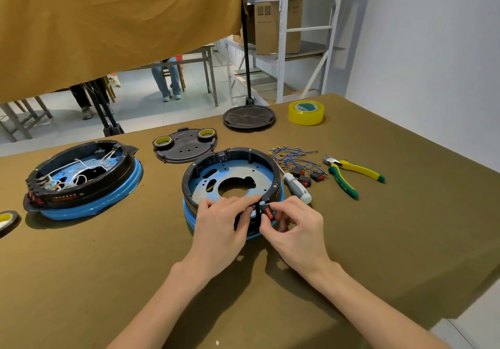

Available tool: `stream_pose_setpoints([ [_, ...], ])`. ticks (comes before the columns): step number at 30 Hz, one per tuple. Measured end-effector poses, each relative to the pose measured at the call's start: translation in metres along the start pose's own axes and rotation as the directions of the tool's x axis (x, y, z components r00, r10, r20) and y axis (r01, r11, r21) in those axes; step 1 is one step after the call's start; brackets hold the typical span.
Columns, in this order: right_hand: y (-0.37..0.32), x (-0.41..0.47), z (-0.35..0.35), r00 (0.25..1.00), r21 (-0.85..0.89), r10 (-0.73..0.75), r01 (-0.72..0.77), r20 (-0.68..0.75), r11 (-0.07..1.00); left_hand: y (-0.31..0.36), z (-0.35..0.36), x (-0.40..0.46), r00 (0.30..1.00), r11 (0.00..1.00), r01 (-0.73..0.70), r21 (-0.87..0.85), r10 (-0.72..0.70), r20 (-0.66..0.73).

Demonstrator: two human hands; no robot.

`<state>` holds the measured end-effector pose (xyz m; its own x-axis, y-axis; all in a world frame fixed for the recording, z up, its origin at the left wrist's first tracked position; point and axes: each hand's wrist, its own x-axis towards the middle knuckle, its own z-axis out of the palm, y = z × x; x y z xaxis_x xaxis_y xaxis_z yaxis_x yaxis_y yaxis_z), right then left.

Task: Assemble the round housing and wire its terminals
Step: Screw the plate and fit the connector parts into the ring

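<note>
A round housing [230,167] with a black ring and blue base sits in the middle of the table, its blue inner plate bare of wires. My left hand [220,229] grips the near rim of the housing, fingers curled over the black wall. My right hand [293,226] pinches a small black rocker switch with a red face [268,211] against the outside of that rim. Three more red switches [307,176] and a bundle of short blue wires with brass terminals [293,156] lie to the right.
A second housing [84,178], wired with white leads, stands at the left. A black cover with two tape rolls [186,145] and a round black lid [249,117] lie behind. A screwdriver [297,187], green-yellow pliers [349,172] and clear tape [306,112] lie right.
</note>
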<state>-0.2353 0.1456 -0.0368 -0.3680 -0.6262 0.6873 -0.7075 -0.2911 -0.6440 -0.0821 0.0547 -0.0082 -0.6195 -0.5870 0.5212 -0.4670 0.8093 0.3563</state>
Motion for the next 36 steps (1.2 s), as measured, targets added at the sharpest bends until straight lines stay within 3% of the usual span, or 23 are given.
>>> stream_pose_setpoints([
  [13,-0.002,0.002,0.002,0.994,-0.02,0.109,-0.108,0.022,0.994,0.007,0.0,0.007,0.995,0.995,0.097,-0.038,-0.098,-0.026],
  [22,-0.001,0.005,0.003,0.99,-0.097,0.127,-0.12,0.067,0.988,-0.004,-0.012,0.044,0.951,0.992,0.127,-0.012,-0.119,0.286],
  [30,0.001,0.026,0.01,0.981,-0.178,0.133,-0.107,0.142,0.978,-0.011,-0.003,0.066,0.912,0.979,0.2,0.032,-0.198,0.359],
  [36,0.009,0.03,0.018,0.975,-0.125,0.196,-0.182,0.106,0.975,-0.013,0.005,0.066,0.929,0.978,0.207,0.027,-0.205,0.309],
])
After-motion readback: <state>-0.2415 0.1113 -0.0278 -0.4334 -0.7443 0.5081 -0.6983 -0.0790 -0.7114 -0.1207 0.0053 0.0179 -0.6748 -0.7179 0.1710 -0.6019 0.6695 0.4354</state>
